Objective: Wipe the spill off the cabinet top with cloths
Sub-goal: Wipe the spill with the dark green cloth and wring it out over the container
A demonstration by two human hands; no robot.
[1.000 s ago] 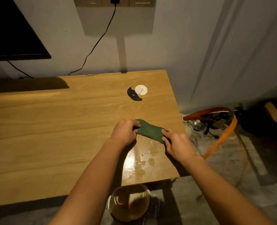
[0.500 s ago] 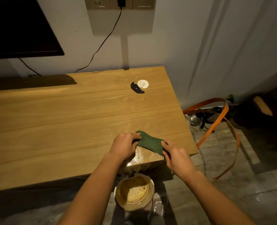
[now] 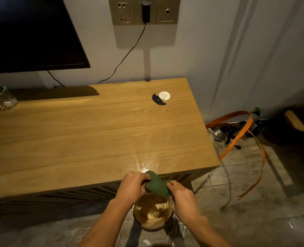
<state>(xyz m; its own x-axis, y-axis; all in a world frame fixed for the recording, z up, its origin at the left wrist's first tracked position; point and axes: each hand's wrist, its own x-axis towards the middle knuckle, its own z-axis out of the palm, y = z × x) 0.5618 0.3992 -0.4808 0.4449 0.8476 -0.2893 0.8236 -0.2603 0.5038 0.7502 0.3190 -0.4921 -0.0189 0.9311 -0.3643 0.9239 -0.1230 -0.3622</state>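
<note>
A dim room with a grey wall, a wall socket panel (image 3: 144, 11) and the dark corner of a screen (image 3: 31, 32) frames a long wooden table (image 3: 76, 136), the cabinet top of the task. In the head view, the only one, a wet sheen of spill (image 3: 145, 164) glistens at the table's front edge, thinner than the puddles and droplets that lay there a second ago. Both hands have drawn the green cloth (image 3: 156, 184) back off the wood: the left hand (image 3: 132, 187) is closed on its upper end and the right hand (image 3: 182, 196) pinches its lower end, so the cloth now hangs past the edge, above a round bowl (image 3: 153, 211) of brownish liquid on the floor. This looks like a pause to wring or rinse. A wet streak remains, so I judge the wiping unfinished.
</note>
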